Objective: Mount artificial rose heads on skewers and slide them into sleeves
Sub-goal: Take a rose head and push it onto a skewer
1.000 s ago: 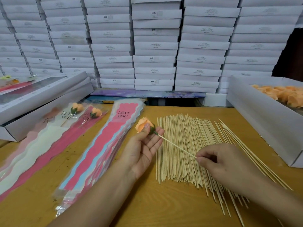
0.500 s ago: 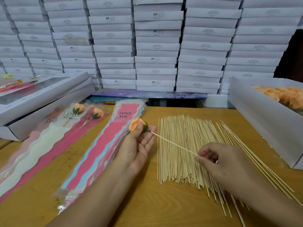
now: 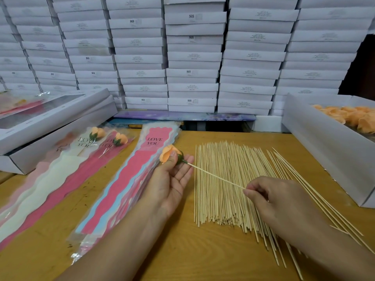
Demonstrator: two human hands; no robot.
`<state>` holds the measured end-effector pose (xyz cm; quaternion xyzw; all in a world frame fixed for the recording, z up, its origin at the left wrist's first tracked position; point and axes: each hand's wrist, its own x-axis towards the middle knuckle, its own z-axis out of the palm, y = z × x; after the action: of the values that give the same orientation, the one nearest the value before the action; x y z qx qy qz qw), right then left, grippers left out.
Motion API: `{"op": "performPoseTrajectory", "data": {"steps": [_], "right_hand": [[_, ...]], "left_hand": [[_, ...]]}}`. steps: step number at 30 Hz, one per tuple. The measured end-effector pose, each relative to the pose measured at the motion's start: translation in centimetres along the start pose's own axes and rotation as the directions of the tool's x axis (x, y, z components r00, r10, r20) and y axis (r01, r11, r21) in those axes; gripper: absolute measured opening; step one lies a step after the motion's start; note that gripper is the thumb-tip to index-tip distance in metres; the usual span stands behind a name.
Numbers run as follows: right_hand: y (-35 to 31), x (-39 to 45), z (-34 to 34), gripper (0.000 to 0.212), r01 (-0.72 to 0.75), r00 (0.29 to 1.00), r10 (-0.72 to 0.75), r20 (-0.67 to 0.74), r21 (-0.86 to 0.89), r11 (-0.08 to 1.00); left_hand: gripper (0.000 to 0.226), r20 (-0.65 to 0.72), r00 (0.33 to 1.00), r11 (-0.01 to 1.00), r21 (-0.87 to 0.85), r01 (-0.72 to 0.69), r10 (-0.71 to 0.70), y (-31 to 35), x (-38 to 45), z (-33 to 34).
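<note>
Just left of the frame's centre, an orange rose head [image 3: 169, 154] is pinched at its green base between the thumb and fingers of the left hand [image 3: 172, 179], whose other fingers are spread, palm up. A thin wooden skewer [image 3: 215, 176] runs from that base down to the right, where its far end is pinched between thumb and forefinger of the right hand [image 3: 280, 201], the remaining fingers being curled. The skewer is held clear above the bundle of loose skewers [image 3: 223, 183] spread on the surface [image 3: 182, 250].

The rose head is judged to be very light and soft, its petals easily crushed, so it is best taken by the firmer green base rather than the bloom. The skewer is judged light and stiff yet thin enough to bend or snap if pushed off-axis, and it is best gripped near the end, in line with the rose.

The stack of sleeves [image 3: 129, 179] at centre left is printed "LOVE YOU" on its pink top, as are the filled sleeves [image 3: 97, 142] at the upper left. "SGS" can be read on several white boxes [image 3: 192, 57] stacked behind; their smaller labels are too fine to read. More orange rose heads lie in the open box [image 3: 324, 151] at the right
</note>
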<state>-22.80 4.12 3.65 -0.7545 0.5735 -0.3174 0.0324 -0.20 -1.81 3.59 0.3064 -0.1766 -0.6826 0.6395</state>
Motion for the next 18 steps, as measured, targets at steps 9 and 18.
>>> {"op": "performPoseTrajectory", "data": {"steps": [9,18], "right_hand": [[-0.28,-0.12,-0.1,0.012,0.019,0.999,-0.019,0.029,-0.012,1.0],[-0.45,-0.02,-0.32,0.022,0.031,0.992,-0.016,0.123,-0.116,0.993]], "left_hand": [[0.013,0.008,1.0,1.0,0.002,-0.002,0.002,-0.08,-0.03,0.03],[0.014,0.009,1.0,1.0,0.009,0.0,-0.001,-0.15,0.07,-0.07]]}}
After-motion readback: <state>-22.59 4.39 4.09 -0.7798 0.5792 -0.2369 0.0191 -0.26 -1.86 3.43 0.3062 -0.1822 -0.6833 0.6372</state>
